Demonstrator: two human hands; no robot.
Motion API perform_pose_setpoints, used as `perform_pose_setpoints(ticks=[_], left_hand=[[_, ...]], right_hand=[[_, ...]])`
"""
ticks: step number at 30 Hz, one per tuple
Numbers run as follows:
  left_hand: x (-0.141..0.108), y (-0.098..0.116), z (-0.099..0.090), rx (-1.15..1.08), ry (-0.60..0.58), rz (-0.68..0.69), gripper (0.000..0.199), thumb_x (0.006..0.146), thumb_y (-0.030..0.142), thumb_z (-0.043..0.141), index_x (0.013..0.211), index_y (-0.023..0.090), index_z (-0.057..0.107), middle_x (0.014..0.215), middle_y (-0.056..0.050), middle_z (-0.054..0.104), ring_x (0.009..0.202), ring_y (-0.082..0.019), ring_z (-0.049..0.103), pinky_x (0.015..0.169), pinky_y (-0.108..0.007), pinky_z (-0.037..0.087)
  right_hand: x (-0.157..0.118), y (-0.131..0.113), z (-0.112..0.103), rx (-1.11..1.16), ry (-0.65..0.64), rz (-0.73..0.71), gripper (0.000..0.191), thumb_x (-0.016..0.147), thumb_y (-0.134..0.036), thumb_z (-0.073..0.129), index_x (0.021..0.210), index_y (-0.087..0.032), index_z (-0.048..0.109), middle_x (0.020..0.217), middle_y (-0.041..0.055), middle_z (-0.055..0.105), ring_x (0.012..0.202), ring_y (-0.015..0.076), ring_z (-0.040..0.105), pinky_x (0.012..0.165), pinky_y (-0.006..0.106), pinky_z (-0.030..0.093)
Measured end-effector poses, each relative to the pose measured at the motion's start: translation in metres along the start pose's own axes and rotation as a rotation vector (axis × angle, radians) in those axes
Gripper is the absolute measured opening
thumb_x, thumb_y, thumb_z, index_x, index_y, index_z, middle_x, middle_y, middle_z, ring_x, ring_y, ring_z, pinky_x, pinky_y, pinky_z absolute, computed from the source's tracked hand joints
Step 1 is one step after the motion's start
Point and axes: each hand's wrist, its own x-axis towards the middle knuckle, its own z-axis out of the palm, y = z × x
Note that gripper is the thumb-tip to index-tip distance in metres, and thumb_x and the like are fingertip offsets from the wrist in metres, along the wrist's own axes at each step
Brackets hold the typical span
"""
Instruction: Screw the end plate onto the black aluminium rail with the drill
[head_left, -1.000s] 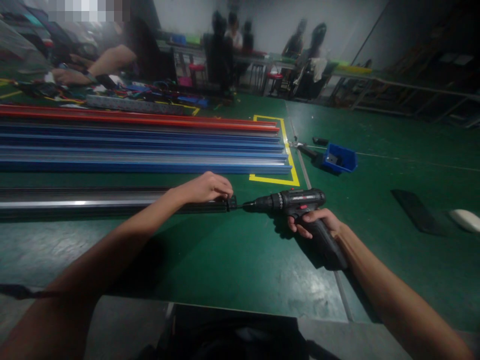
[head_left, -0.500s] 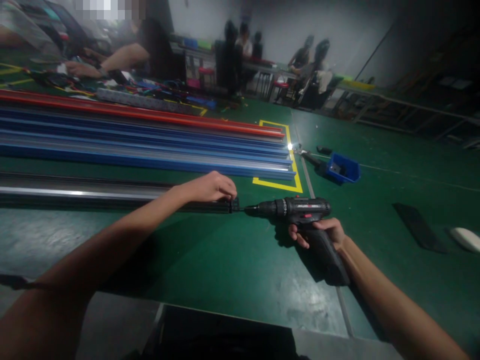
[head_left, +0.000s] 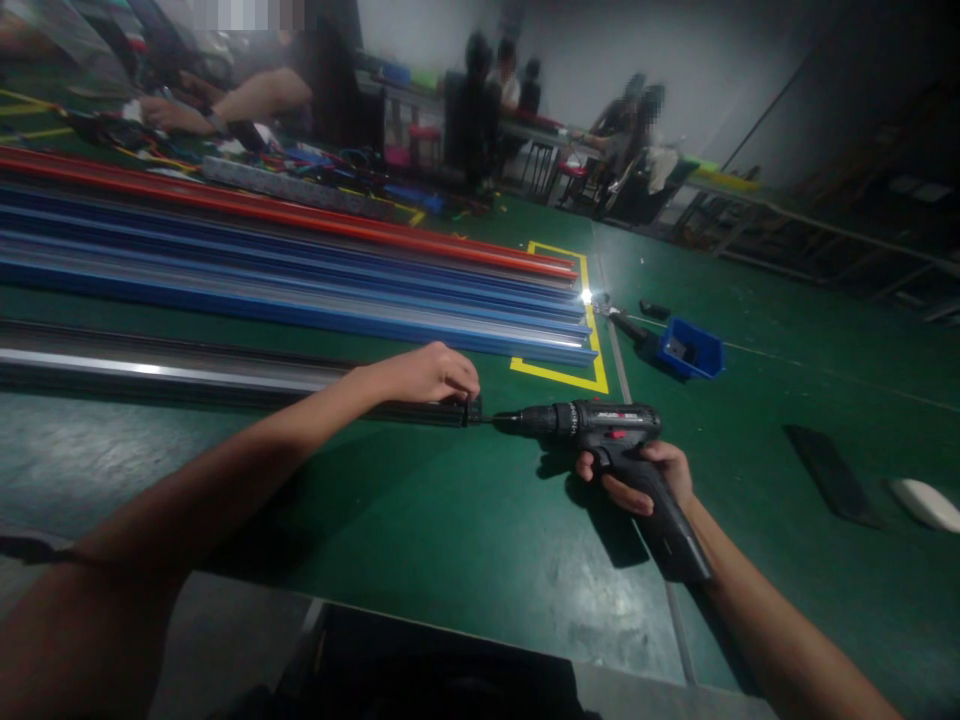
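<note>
A black cordless drill (head_left: 615, 425) lies along the table line, its handle wrapped by my right hand (head_left: 667, 478), with a finger at the trigger. Its bit points left and meets a small black end piece (head_left: 472, 411) at the tip of a long dark metal rail (head_left: 225, 379). My left hand (head_left: 442, 375) is closed over that end, fingertips pinching the black end piece from above. How far the bit reaches into the piece cannot be made out.
Beyond the rail lie several blue rails (head_left: 337, 290) and a red rail (head_left: 360, 222), ending near yellow tape (head_left: 559, 377). A blue bin (head_left: 694, 350), a black flat object (head_left: 829, 475) and a white object (head_left: 926, 503) sit to the right. A co-worker's arm (head_left: 255, 100) is over wires at the far left.
Both hands keep their places at the rail end. The drill's handle has tilted slightly, and my right-hand fingers have shifted on it. The camera view has turned a little.
</note>
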Motion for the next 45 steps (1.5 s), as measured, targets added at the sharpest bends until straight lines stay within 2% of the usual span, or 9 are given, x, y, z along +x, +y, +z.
perform_pose_setpoints(ticks=[5, 8, 10, 12, 15, 18, 27, 36, 45], left_hand=[[0.001, 0.001, 0.0, 0.009, 0.008, 0.01, 0.021, 0.092, 0.008, 0.063, 0.085, 0.018, 0.081, 0.093, -0.007, 0.079, 0.083, -0.013, 0.074, 0.076, -0.022, 0.052], [0.001, 0.001, -0.001, 0.012, 0.007, 0.004, 0.022, 0.092, 0.009, 0.063, 0.086, 0.018, 0.082, 0.094, -0.007, 0.08, 0.083, -0.013, 0.074, 0.077, -0.023, 0.052], [0.0, 0.001, -0.001, 0.01, 0.01, -0.001, 0.022, 0.093, 0.01, 0.063, 0.087, 0.019, 0.082, 0.095, -0.007, 0.08, 0.083, -0.014, 0.074, 0.077, -0.023, 0.053], [0.0, 0.001, -0.001, 0.004, 0.016, -0.003, 0.022, 0.092, 0.01, 0.063, 0.088, 0.02, 0.083, 0.096, -0.007, 0.08, 0.084, -0.014, 0.074, 0.078, -0.023, 0.054], [0.0, 0.0, 0.0, -0.015, 0.014, -0.011, 0.024, 0.092, 0.008, 0.063, 0.088, 0.02, 0.083, 0.097, -0.006, 0.08, 0.085, -0.013, 0.074, 0.079, -0.023, 0.054], [0.0, 0.0, 0.0, -0.02, 0.021, -0.012, 0.023, 0.091, 0.009, 0.063, 0.089, 0.02, 0.083, 0.097, -0.007, 0.081, 0.084, -0.014, 0.075, 0.079, -0.024, 0.054], [0.0, 0.002, 0.0, 0.006, -0.003, 0.021, 0.03, 0.094, 0.006, 0.054, 0.091, 0.018, 0.081, 0.1, -0.009, 0.08, 0.088, -0.015, 0.075, 0.08, -0.025, 0.055], [-0.002, -0.001, 0.0, 0.041, 0.007, 0.043, 0.028, 0.094, 0.007, 0.057, 0.095, 0.02, 0.082, 0.105, -0.008, 0.081, 0.093, -0.015, 0.077, 0.083, -0.023, 0.055], [-0.001, -0.001, 0.0, 0.031, 0.023, 0.029, 0.028, 0.095, 0.009, 0.058, 0.095, 0.021, 0.083, 0.104, -0.008, 0.081, 0.092, -0.015, 0.077, 0.082, -0.023, 0.056]], right_hand=[[-0.003, 0.001, 0.001, 0.0, 0.06, 0.047, 0.054, 0.082, -0.036, 0.06, 0.123, 0.0, 0.062, 0.112, 0.0238, 0.073, 0.051, 0.0093, 0.058, 0.044, 0.021, 0.048], [-0.006, 0.002, 0.002, -0.041, 0.104, 0.123, 0.054, 0.075, -0.032, 0.064, 0.122, -0.005, 0.061, 0.117, 0.0225, 0.072, 0.071, 0.0191, 0.073, 0.056, 0.028, 0.059], [-0.007, 0.003, 0.003, -0.075, 0.145, 0.171, 0.056, 0.071, -0.029, 0.065, 0.122, -0.007, 0.06, 0.118, 0.0213, 0.071, 0.081, 0.0248, 0.078, 0.067, 0.035, 0.064], [-0.008, 0.004, 0.004, -0.111, 0.174, 0.151, 0.053, 0.07, -0.026, 0.066, 0.119, -0.007, 0.06, 0.114, 0.02, 0.072, 0.072, 0.0215, 0.076, 0.065, 0.034, 0.064], [-0.007, 0.004, 0.007, -0.169, 0.198, 0.085, 0.037, 0.08, -0.025, 0.069, 0.112, -0.008, 0.064, 0.105, 0.0165, 0.073, 0.049, 0.0085, 0.059, 0.046, 0.023, 0.054], [-0.005, 0.0, 0.008, -0.206, 0.214, 0.087, 0.03, 0.089, -0.028, 0.072, 0.11, -0.007, 0.068, 0.097, 0.0124, 0.072, 0.043, 0.0038, 0.05, 0.044, 0.019, 0.051], [-0.001, -0.007, -0.008, -0.166, 0.146, 0.117, 0.025, 0.091, -0.023, 0.066, 0.108, -0.006, 0.073, 0.087, 0.0085, 0.067, 0.042, 0.0045, 0.046, 0.043, 0.019, 0.048], [0.0, -0.008, -0.005, -0.209, 0.147, 0.075, 0.031, 0.088, -0.024, 0.072, 0.109, -0.001, 0.074, 0.095, 0.0156, 0.073, 0.061, 0.0111, 0.064, 0.058, 0.021, 0.055], [0.003, -0.007, -0.006, -0.14, 0.074, 0.091, 0.027, 0.091, -0.02, 0.068, 0.108, 0.0, 0.074, 0.092, 0.0125, 0.069, 0.05, 0.0036, 0.049, 0.052, 0.017, 0.052]])
